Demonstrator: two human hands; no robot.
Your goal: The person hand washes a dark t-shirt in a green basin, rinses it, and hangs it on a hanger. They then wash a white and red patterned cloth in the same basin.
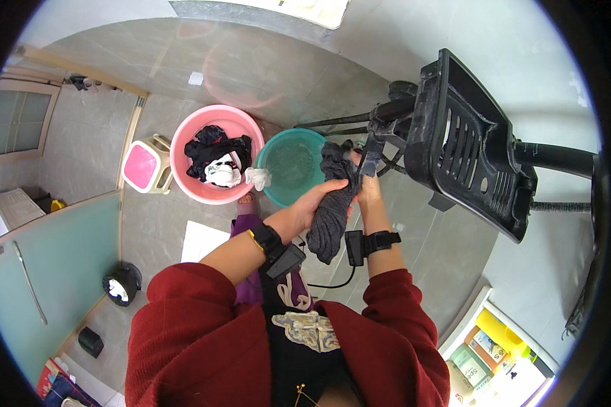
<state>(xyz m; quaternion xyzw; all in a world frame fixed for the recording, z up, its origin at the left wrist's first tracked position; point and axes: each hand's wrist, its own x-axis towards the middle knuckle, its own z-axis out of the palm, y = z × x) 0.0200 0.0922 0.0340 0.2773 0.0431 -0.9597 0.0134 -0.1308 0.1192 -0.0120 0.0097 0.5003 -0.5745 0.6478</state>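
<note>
A bunched dark grey cloth garment (330, 219) hangs between both my hands, to the right of a green plastic basin (291, 196). My left hand (308, 206) grips its left side, the thumb across the front. My right hand (367, 189) holds the other side, with its fingers partly hidden behind the cloth and a dark spout (372, 155). Water appears to fill the green basin. At its left stands a pink basin (184, 114) with black and white clothes (219, 152) in it. A small whitish cloth (258, 178) drapes where the two rims meet.
A black slotted shelf (468, 147) on dark pipes (555, 158) juts out at the right, close to my right hand. Left of the pink basin stands a pink-topped stool (141, 167). Bottles (476, 366) occupy a lower-right shelf. A black bin (125, 285) stands by the frosted glass door (56, 285).
</note>
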